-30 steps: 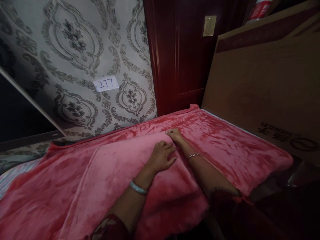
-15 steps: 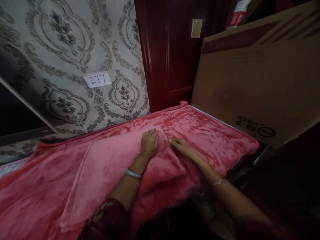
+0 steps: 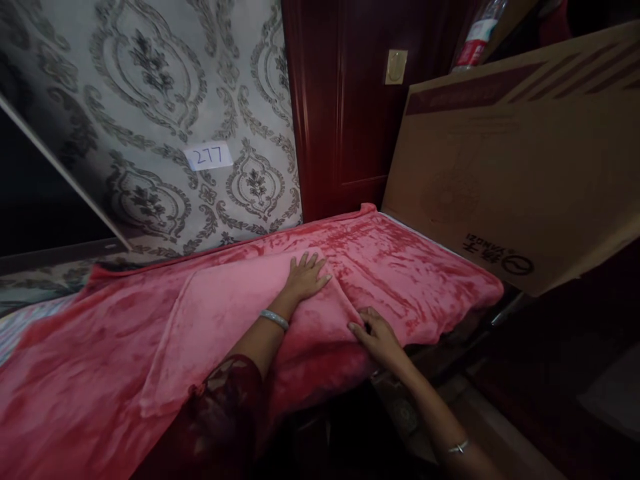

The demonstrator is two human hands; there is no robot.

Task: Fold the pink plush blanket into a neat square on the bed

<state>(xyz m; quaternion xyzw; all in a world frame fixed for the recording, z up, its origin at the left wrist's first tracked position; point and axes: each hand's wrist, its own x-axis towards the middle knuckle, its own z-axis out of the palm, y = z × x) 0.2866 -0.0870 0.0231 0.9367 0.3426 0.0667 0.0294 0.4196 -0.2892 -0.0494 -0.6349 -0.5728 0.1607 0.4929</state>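
Observation:
A pale pink plush blanket (image 3: 220, 313) lies folded over a rosier plush cover (image 3: 410, 267). I cannot tell whether the two are one piece. My left hand (image 3: 303, 277) rests flat near the upper right part of the fold, fingers spread. At the fold's right edge, my right hand (image 3: 379, 335) has thumb and fingers closed on the fabric. A bracelet circles each wrist.
A large cardboard box (image 3: 505, 160) stands at the right behind the cover, with a plastic bottle (image 3: 475, 43) by its top edge. Behind are patterned wallpaper with a "277" paper (image 3: 209, 155) and a dark red door panel (image 3: 340, 107). A dark screen-like panel (image 3: 40, 193) is at left.
My right hand has moved down and nearer along the blanket's right edge and now grips it there. The left hand's fingers have spread. The fold's right side lies flatter.

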